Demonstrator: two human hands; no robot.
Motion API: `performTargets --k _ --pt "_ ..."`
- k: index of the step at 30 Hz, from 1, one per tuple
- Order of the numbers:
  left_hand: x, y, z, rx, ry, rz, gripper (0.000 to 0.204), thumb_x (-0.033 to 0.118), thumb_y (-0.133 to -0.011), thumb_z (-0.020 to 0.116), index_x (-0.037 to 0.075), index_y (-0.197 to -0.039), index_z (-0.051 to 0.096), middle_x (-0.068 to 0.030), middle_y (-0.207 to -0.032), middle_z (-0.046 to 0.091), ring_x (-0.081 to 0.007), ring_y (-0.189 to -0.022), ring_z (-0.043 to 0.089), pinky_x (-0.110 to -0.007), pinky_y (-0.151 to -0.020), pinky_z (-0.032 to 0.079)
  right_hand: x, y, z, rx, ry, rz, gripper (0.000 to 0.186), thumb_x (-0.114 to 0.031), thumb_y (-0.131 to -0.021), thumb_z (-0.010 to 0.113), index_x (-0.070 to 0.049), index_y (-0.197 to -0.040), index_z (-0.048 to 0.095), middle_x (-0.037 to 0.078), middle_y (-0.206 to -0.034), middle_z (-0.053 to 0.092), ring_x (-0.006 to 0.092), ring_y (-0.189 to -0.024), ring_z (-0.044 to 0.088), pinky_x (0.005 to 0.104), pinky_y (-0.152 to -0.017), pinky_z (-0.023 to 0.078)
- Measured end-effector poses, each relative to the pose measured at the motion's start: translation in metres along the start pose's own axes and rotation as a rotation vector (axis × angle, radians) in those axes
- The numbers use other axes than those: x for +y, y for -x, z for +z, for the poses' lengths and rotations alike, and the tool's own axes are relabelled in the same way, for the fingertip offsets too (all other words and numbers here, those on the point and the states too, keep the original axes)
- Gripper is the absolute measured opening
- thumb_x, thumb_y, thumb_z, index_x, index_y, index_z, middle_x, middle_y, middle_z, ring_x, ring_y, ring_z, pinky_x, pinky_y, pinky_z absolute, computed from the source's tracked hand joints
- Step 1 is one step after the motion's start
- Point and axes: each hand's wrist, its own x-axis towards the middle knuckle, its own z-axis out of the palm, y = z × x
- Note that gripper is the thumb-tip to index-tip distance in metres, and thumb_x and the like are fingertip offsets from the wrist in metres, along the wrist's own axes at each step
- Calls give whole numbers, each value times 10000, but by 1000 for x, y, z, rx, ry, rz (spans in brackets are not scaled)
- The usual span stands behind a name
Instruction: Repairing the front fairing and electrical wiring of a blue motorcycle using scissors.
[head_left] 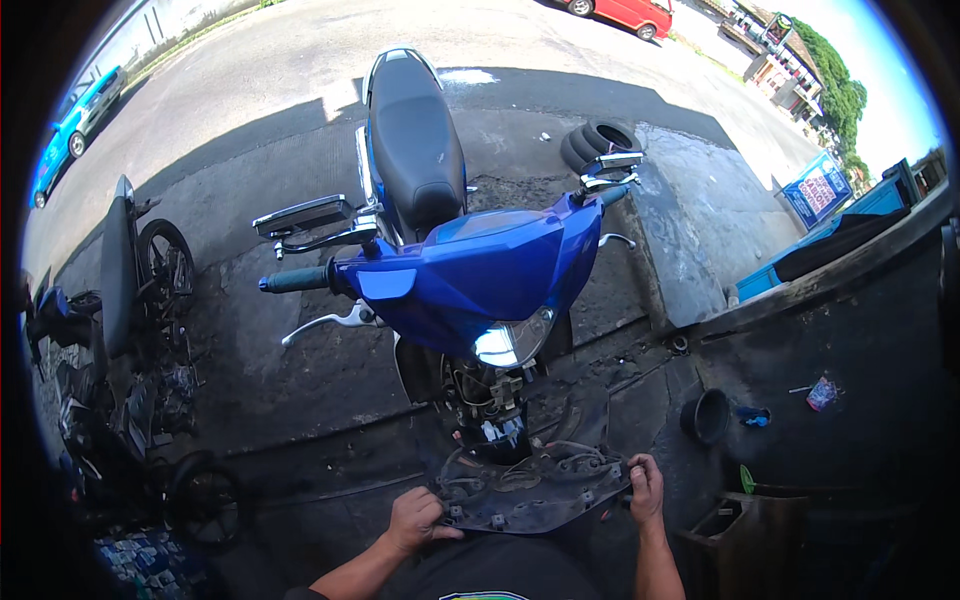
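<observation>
A dark plastic fairing panel (535,508), its inner side with clips and wiring facing up, spans the gap between my two hands in front of my body. My left hand (416,519) grips its left end, thumb stretched along the near edge. Around the right end are the closed fingers of my right hand (646,484). Just beyond the panel stands a blue scooter (490,275), its front facing me. Below its headlight (513,342) the frame and wiring (490,388) are exposed. Whether the panel is still joined to the scooter by wires, I cannot tell.
Parked motorcycles (130,370) line the left side. Tyres (598,146) lie by the low concrete step (690,250) at the right. Nearer on the right are a black bucket (706,416) and a wooden box (740,540). Cars stand on the road beyond.
</observation>
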Motion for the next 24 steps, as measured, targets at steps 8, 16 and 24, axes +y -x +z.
performTargets --k 8,16,24 --pt "20 -21 25 118 -82 -131 510 485 -559 805 92 -663 497 -41 -721 580 -249 -647 545 -345 -563 466 3 -64 -10 -133 -38 8 329 -333 -865 543 -31 -996 552 -12 -787 470 83 -710 416 253 -637 353" --pt "70 -41 41 260 -333 -254 497 492 -567 800 73 -690 563 -65 -793 633 -286 -809 646 -366 -751 562 31 -115 -31 -373 -63 -6 303 -324 -847 528 -37 -944 521 -20 -766 446 67 -663 384 244 -593 320" --pt "81 -34 58 313 -376 -342 488 521 -668 778 66 -759 625 -76 -858 671 -299 -874 654 -392 -816 556 48 -116 -29 -336 -53 -121 292 -303 -832 539 -29 -929 524 -3 -697 454 92 -626 417 270 -566 340"
